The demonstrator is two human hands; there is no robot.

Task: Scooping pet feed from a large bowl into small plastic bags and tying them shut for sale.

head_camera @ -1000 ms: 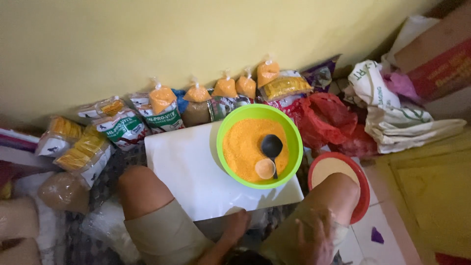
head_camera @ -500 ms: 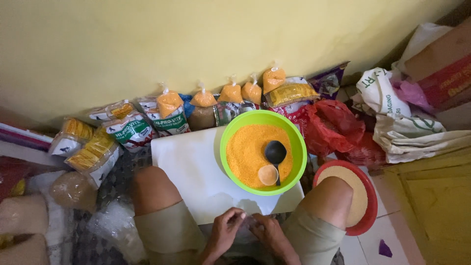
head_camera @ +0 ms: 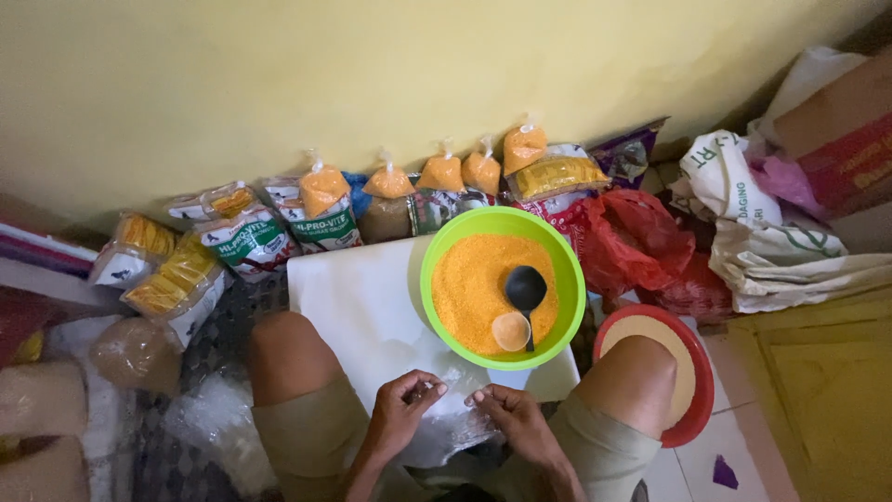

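A: Seated on the floor, a person now has both hands together over the lap; a second ago they were low at the frame's edge, off the work; the left hand [head_camera: 401,409] and the right hand [head_camera: 513,420] have come up and pinch the top edge of a clear plastic bag [head_camera: 452,420], fingers narrow, thumbs pressed to the film.

B: So the bag is in hand, held between the knees?

A: Yes, just below the white board [head_camera: 358,302]; by the look of it the bag is being opened, nothing in it yet.

B: What sits nearby?

A: A green bowl [head_camera: 567,279] of orange grain stands on the board's right part, just beyond the hands; a black scoop [head_camera: 525,290] and a small round cup [head_camera: 511,331] lie in the grain; a red lid [head_camera: 699,395] lies under the right knee; tied bags of grain [head_camera: 444,173] line the yellow wall [head_camera: 372,74].

B: Anything in the way?

A: The knees crowd the board on both sides; the bowl's rim hangs close above the bag.
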